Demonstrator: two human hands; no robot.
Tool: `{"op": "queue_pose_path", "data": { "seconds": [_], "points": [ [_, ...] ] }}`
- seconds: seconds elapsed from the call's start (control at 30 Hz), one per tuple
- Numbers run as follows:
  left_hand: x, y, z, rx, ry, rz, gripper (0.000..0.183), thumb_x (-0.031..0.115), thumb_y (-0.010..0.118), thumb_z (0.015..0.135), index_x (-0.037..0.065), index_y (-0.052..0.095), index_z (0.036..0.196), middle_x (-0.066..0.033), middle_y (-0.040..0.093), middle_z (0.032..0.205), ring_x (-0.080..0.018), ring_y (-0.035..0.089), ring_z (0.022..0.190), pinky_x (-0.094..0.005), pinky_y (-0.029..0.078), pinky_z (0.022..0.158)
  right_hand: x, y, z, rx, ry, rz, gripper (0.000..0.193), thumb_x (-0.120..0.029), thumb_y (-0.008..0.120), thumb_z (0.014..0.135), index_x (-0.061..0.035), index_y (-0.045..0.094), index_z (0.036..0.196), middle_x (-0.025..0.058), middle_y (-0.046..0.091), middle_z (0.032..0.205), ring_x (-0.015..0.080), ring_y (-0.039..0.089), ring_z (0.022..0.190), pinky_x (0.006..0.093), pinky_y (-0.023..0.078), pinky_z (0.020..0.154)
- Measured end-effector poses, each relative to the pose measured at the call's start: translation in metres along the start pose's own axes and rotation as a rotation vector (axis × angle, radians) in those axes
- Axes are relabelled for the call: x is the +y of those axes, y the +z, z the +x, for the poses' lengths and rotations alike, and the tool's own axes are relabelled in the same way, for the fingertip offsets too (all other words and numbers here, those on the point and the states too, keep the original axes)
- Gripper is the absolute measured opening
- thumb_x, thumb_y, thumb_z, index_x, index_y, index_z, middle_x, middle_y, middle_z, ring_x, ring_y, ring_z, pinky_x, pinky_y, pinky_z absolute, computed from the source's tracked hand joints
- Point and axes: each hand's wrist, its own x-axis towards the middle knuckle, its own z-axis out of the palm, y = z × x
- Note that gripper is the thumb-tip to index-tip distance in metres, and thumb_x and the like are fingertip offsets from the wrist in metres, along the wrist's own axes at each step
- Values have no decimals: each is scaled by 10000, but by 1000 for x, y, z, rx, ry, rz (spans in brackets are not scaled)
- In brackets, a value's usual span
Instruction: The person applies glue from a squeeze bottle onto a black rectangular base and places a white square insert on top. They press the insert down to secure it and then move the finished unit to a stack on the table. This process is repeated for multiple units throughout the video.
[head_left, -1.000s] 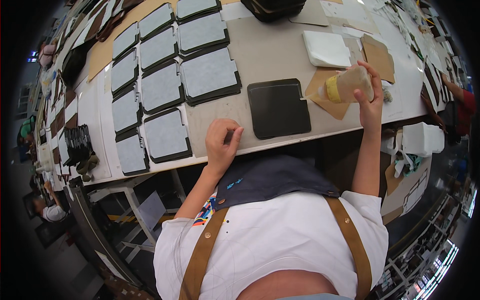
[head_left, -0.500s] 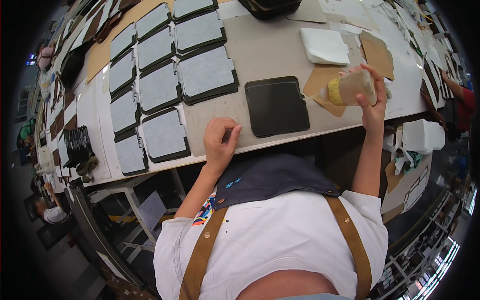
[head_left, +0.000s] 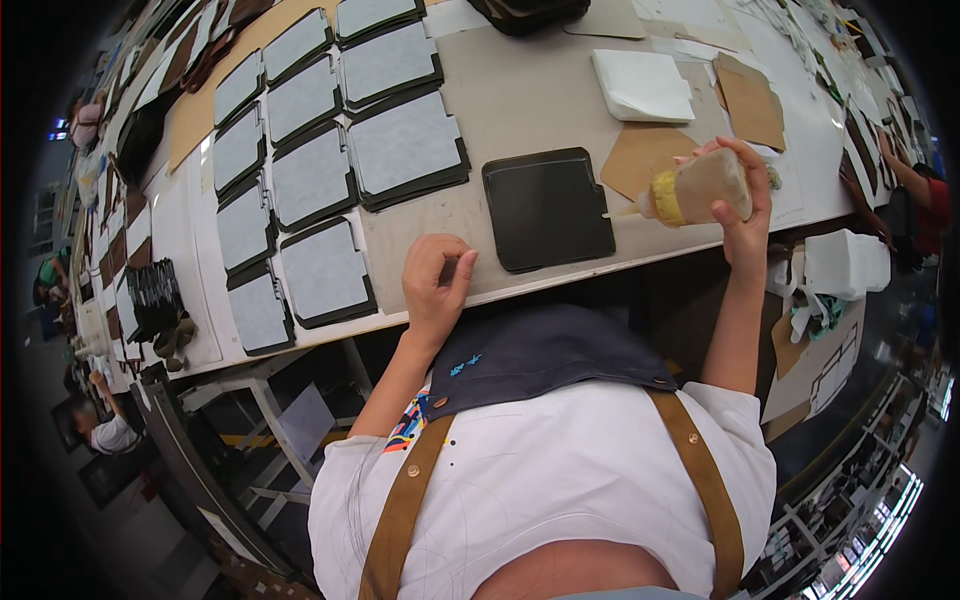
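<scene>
My right hand is wrapped round a squeeze bottle, cloudy and pale with a yellow band near its neck. The bottle is tipped on its side, and its thin nozzle points left to the right edge of a flat black panel. Whether the tip touches the panel is hard to tell. By the table's front edge, left of the panel, my left hand is closed in a loose fist with nothing visible in it.
Several stacks of black panels topped with light grey sheets stand in rows at the left. Behind the bottle are a brown card piece, a white folded stack and another brown piece. A black bag-like object sits at the far edge.
My right hand has brought the bottle slightly nearer to me, its nozzle sliding down along the panel's right edge. My left hand has kept its curled pose.
</scene>
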Motion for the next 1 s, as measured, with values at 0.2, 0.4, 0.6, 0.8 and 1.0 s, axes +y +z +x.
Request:
{"op": "queue_pose_path", "data": {
  "seconds": [0.2, 0.4, 0.6, 0.8, 1.0],
  "points": [
    [0, 0, 0, 5, 5, 10, 113, 60, 738, 868, 55, 628, 840, -78, 666, 858, -265, 614, 809, -360, 482, 748, -1, 7, 3, -12, 14, 9, 712, -297, 845, 813, -33, 525, 1392, 103, 633, 1202, 252, 628, 1171, 416, 483, 1046],
    [1, -1, 0, 1, 5, 7, 110, 55, 734, 870, 56, 627, 842, -76, 665, 857, -263, 610, 804, -357, 480, 744, -4, 7, 0, -31, 38, 21, 726, -316, 847, 815, -27, 516, 1393, 115, 626, 1205, 305, 661, 1142, 438, 496, 1035],
    [1, 0, 0, 2, 10, -3, 116, 52, 733, 873, 52, 622, 839, -77, 667, 860, -264, 609, 804, -359, 482, 741, -8, 5, -17, -7, 57, 37, 739, -331, 848, 811, -24, 510, 1392, 129, 621, 1197, 326, 659, 1139, 459, 502, 1033],
    [1, 0, -1, 9, -3, -20, 120, 62, 732, 885, 49, 622, 839, -84, 669, 870, -263, 611, 812, -359, 484, 744, -6, -1, -54, 246, 87, 3, 864, -480, 815, 802, 10, 440, 1407, 153, 574, 1223, 314, 620, 1173, 512, 513, 1032],
    [-5, -4, -8, 25, -5, -72, 154, 93, 703, 922, 51, 619, 799, -76, 666, 879, -248, 598, 846, -355, 463, 798, -1, 39, -110, 633, -123, -69, 777, -423, 842, 809, 0, 437, 1319, 143, 552, 1222, 274, 605, 1151, 487, 519, 1029]
  ]
}}
